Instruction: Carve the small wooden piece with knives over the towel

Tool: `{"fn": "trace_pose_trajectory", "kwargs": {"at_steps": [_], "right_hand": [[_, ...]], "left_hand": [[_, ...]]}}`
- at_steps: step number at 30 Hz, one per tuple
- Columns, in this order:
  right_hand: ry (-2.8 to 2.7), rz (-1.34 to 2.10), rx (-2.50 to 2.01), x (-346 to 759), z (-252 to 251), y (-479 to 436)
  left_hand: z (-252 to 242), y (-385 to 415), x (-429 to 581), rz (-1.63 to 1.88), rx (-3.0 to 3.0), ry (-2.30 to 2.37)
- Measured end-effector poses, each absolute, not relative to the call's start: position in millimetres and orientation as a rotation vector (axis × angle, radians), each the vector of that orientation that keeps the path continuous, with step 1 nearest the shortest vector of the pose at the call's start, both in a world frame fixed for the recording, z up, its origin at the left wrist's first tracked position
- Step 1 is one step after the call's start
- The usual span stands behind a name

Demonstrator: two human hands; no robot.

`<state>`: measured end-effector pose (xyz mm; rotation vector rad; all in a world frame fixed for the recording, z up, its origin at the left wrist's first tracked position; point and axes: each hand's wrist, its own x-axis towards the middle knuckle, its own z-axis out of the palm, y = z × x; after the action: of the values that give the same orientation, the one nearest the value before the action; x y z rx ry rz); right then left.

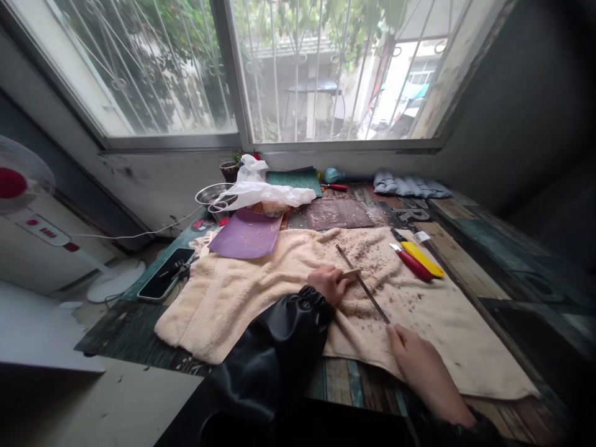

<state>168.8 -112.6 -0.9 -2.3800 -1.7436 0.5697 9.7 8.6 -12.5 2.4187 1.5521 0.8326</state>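
The towel [261,279] is nubby cream cloth. The file [364,285] is dull metal, the stick [351,273] pale bare wood, the sleeve [279,338] glossy black, the cutters [412,263] shiny plastic, the bench [465,261] worn matt planks.

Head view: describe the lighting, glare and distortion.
In the head view, daylight through the window washes out the panes; the towel, the left hand on a wooden piece and the right hand on the metal file are softly, evenly lit; corners darken; frame edges bow.
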Motion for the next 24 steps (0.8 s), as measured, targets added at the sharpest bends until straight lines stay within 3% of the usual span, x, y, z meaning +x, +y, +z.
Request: {"fn": "trace_pose_trajectory", "kwargs": {"at_steps": [24], "right_hand": [[-1.814, 0.495, -2.322, 160, -12, -92]], "left_hand": [[-12, 1, 13, 0.876, 2.503, 1.426]]}}
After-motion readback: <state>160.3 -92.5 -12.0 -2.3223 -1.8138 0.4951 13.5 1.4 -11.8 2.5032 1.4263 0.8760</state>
